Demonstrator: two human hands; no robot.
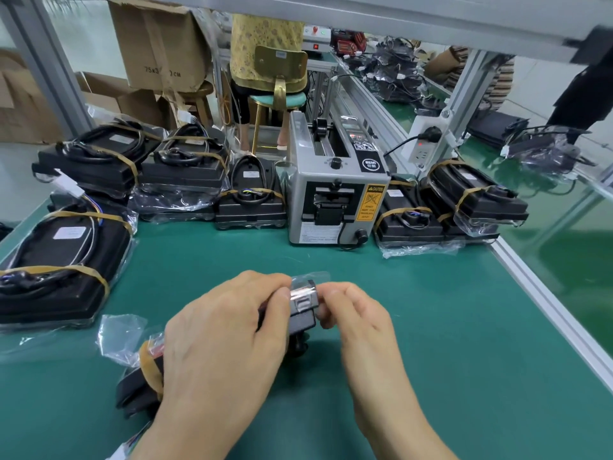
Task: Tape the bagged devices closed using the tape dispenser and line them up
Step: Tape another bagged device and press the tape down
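A black bagged device lies on the green table mat in front of me, mostly under my left hand, which grips it from above. My right hand pinches the clear bag's folded end and a shiny strip at the device's far tip. The bag's loose open end and a tan rubber band stick out at the left. The grey tape dispenser stands upright at the middle back of the mat, its outlet facing me.
Bagged black devices with tan bands lie stacked at the left, back left, and right of the dispenser. An aluminium rail edges the table's right side. A seated person and cardboard boxes are behind.
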